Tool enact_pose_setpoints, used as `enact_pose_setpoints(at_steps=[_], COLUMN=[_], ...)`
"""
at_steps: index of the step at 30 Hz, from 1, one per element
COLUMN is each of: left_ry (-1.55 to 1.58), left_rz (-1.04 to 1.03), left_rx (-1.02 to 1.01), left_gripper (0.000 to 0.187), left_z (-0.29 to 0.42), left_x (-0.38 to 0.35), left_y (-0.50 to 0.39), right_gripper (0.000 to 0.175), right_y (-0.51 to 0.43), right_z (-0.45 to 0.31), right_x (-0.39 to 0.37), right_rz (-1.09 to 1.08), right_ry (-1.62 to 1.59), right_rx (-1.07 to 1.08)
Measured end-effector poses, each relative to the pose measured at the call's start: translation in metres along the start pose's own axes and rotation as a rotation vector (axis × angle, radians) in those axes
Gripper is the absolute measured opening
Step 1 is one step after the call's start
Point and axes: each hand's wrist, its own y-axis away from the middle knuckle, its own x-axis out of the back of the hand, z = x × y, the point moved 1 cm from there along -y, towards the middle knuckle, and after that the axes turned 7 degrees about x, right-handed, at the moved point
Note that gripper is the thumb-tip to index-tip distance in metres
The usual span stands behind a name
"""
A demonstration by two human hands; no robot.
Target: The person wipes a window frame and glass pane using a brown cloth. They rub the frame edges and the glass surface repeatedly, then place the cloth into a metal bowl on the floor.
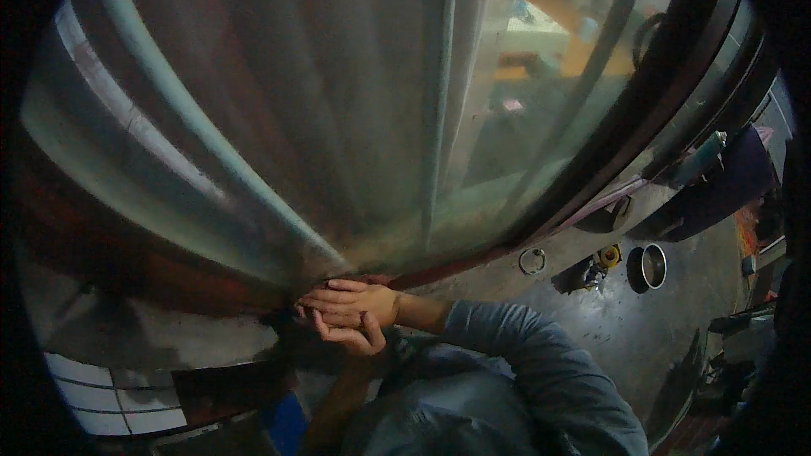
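Note:
My right hand (358, 304), with a grey-blue sleeve on its arm, lies with outstretched fingers across my left hand (351, 337). The left hand is under and nearer my body, its fingers and thumb bent and apart, its forearm in shadow. The two hands touch. No object shows in either one; the space between the palms is hidden. Just beyond them stands a large glass panel (380, 171) with pale vertical bars and a grey curtain behind it. Its reddish-brown bottom edge (456, 269) runs close past my fingers.
Through the glass at upper right, a pale table (538, 22) shows blurred. On the concrete floor at right are a round metal bowl (654, 266), a yellow-and-metal item (609, 256), a ring-shaped item (532, 261) and a dark purple cloth (716, 193). White tiles (149, 400) lie at lower left.

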Motion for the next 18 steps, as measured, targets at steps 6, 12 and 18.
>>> enact_pose_setpoints(at_steps=[6, 12, 18], left_ry=[-0.008, 0.094, 0.034], left_rz=[-0.049, -0.042, -0.074], left_rx=[0.129, 0.149, 0.013], left_gripper=[0.083, 0.085, 0.087], left_z=[-0.017, -0.027, -0.014], left_x=[-0.014, -0.03, -0.046], left_y=[0.026, 0.041, 0.046], right_gripper=[0.056, 0.055, 0.052], right_y=[0.016, 0.026, 0.054], right_z=[-0.008, -0.015, -0.026], right_x=[0.001, 0.011, 0.024], right_rz=[-0.219, -0.251, -0.107], right_ry=[0.002, 0.063, 0.08], right_rx=[-0.082, -0.108, -0.206])
